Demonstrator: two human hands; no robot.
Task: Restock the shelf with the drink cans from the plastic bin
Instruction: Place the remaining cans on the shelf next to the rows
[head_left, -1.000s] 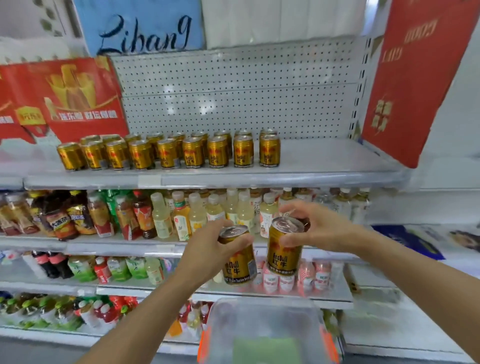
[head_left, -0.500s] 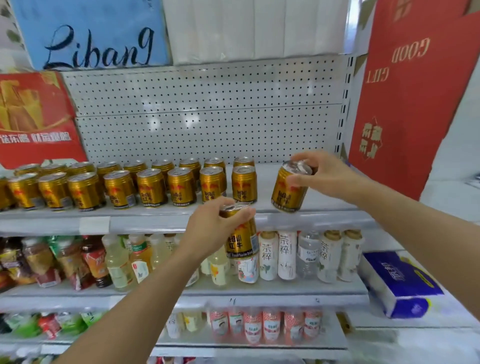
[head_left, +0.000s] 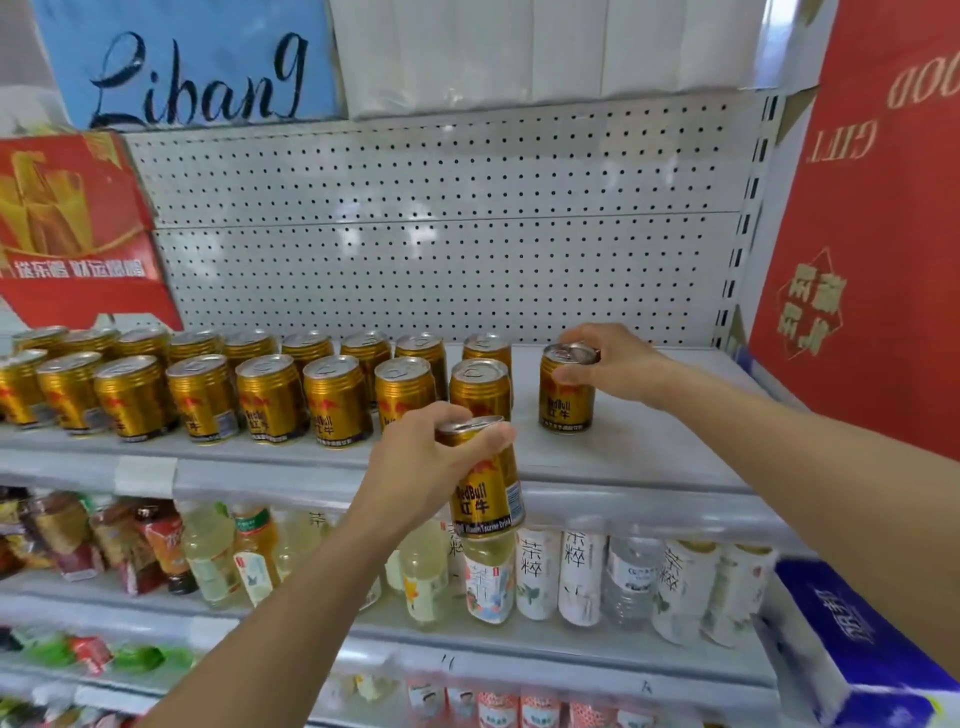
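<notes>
Half a second ago the right hand (head_left: 615, 364) held its can (head_left: 566, 389) tilted in the air above the shelf (head_left: 623, 457); now that can stands upright on the shelf, just right of the two rows of gold cans (head_left: 270, 384), with a gap between it and the nearest of them. Fingers and thumb curl over its rim and pull-tab from above. Its label reads "RedBull" above two Chinese characters. The left hand (head_left: 415, 478) grips a second can (head_left: 485, 478) round its top, fingers wrapped at the rim, holding it slightly tilted in front of the shelf edge, off any surface; that label reads "RedBull", Chinese characters, and "Vitamin Taurine Drink" along the bottom. Behind the cans is white pegboard (head_left: 441, 234). Above it a blue sign (head_left: 192, 67) says "Libang" in black script. A red box (head_left: 72, 228) at left carries white Chinese writing, and a red box (head_left: 872, 234) at right shows upside-down gold letters, partly cut off. On the tier below stand drink bottles (head_left: 582, 577), several white ones with Chinese characters. A blue pack (head_left: 852, 639) lies at the lower right. The plastic bin is out of view.
</notes>
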